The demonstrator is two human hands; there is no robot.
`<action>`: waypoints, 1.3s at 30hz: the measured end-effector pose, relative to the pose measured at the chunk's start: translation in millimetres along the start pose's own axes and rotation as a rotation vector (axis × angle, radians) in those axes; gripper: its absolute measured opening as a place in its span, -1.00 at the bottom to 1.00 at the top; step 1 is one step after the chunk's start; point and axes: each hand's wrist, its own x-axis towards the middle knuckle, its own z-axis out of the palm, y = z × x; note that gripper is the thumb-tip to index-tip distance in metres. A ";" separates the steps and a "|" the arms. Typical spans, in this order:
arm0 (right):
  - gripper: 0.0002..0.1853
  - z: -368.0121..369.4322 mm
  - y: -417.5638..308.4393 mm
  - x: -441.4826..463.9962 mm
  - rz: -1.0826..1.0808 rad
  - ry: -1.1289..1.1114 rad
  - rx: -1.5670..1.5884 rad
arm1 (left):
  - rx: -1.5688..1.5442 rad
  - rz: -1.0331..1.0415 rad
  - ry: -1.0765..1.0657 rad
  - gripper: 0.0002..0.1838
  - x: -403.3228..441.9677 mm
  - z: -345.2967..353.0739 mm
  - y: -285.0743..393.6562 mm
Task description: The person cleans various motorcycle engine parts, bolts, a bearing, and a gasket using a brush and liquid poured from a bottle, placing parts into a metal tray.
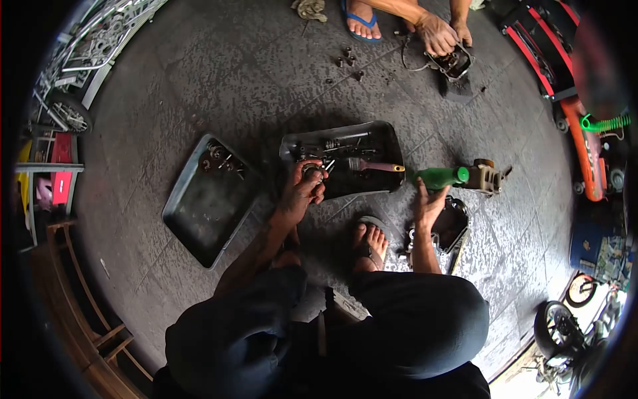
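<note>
Bottle [436, 178], green, stretches left-right, cap [462, 175] pointing right, gripped by the right hand [430, 203]; the left hand [303, 191] grasps a metal part [312, 171].

The green bottle [435, 177] looks to be smooth, glossy plastic, and the metal part [312, 171] dull grey; the black tray [397, 147] and the shallow tray [203, 219] appear to be smooth plastic with a faint sheen. The brush [382, 165] shows a smooth handle, the pale casting [486, 178] matt metal. Floor [199, 86] blotchy and shiny in patches; trousers [425, 332] matt cloth; bench [70, 306] brown wood, rag [310, 9] rumpled cloth.
</note>
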 end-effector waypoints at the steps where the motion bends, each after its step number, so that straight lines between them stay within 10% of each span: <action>1: -0.36 -4.6 -26.2 0.2 0.007 -0.008 0.070 | -0.001 -0.031 0.010 -0.75 1.9 -3.1 -1.0; 13: -0.14 -65.3 -168.6 43.8 -0.547 -1.050 -0.769 | -0.301 -0.071 -0.006 -0.24 35.4 -7.8 -15.1; 39: -0.46 -7.0 -235.6 38.3 -0.760 -1.132 -1.147 | -0.387 -0.025 -0.119 -0.53 47.2 -16.8 -39.2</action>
